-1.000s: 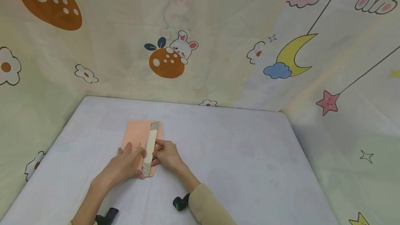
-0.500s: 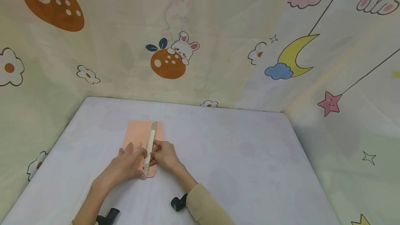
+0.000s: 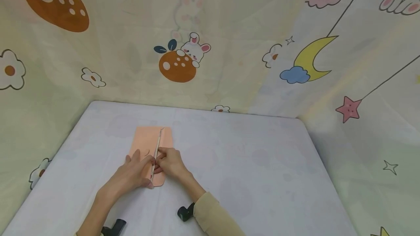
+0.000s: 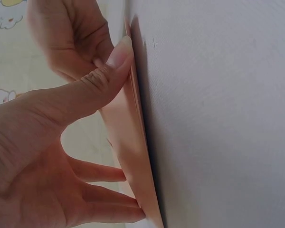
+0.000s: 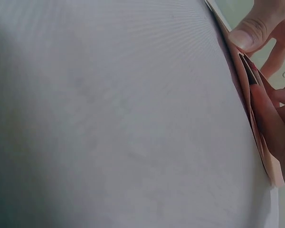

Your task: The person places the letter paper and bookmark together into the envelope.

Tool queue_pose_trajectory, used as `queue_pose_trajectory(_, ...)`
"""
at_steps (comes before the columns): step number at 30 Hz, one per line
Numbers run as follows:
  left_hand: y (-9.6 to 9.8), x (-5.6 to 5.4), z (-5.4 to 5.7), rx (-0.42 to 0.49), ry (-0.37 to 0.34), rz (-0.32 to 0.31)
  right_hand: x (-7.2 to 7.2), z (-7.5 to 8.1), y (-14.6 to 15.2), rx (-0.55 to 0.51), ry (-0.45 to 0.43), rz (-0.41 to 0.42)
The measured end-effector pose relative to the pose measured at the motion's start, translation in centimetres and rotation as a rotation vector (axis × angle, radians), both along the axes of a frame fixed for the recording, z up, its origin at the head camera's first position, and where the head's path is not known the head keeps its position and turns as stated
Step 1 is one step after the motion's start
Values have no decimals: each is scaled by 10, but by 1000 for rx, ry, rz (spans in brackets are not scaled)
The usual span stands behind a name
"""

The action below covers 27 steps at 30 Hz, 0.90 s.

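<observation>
A peach-coloured folded paper card (image 3: 144, 137) lies on the table, left of the middle in the head view. A narrow flap (image 3: 158, 142) stands up along its length, seen almost edge-on. My left hand (image 3: 131, 173) rests on the card's near left part. In the left wrist view its fingers (image 4: 107, 211) reach straight onto the paper while the thumb presses near one end. My right hand (image 3: 172, 164) pinches the raised flap from the right. One right finger (image 5: 268, 118) lies inside the fold in the right wrist view. A small curved dark mark shows on the card.
A pale cloth covers the table (image 3: 249, 163), bounded by printed fabric walls (image 3: 229, 46) at the back and sides. Black wrist-worn devices (image 3: 185, 212) sit near both forearms, low over the near side of the table.
The cream strip with speckled ends on the flap narrows to a thin line as the flap turns upward. My right hand shifts slightly left with it; my left hand stays nearly still.
</observation>
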<state>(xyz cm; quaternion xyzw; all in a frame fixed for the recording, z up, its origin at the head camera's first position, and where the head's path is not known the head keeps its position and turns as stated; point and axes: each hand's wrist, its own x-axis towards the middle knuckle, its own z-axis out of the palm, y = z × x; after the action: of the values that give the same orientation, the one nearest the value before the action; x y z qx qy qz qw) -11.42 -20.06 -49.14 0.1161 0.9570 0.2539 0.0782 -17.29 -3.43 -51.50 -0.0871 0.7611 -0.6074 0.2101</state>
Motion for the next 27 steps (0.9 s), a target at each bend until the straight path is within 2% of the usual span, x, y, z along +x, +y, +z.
queue_pose_trajectory(4, 0, 0, 0, -16, 11, -8, -1, 0, 0, 13, 17, 7)
queue_pose_trajectory(9, 1, -1, -1, -21, 14, -14, -2, 0, 1, 152, 110, 18)
queue_pose_trajectory(14, 1, -1, -3, -45, 15, -16, -4, 2, 4, 432, 396, 52)
queue_pose_trajectory(16, 0, -1, -3, -60, 15, -13, -4, 4, 5, 532, 535, 93)
queue_pose_trajectory(19, -2, 1, -4, -82, 10, -11, -3, 6, 7, 636, 661, 189)
queue_pose_trajectory(23, -3, 2, -6, -119, 3, -11, 1, 5, 7, 732, 702, 329)
queue_pose_trajectory(27, -3, 3, -7, -149, 4, -6, 5, 3, 6, 816, 698, 396)
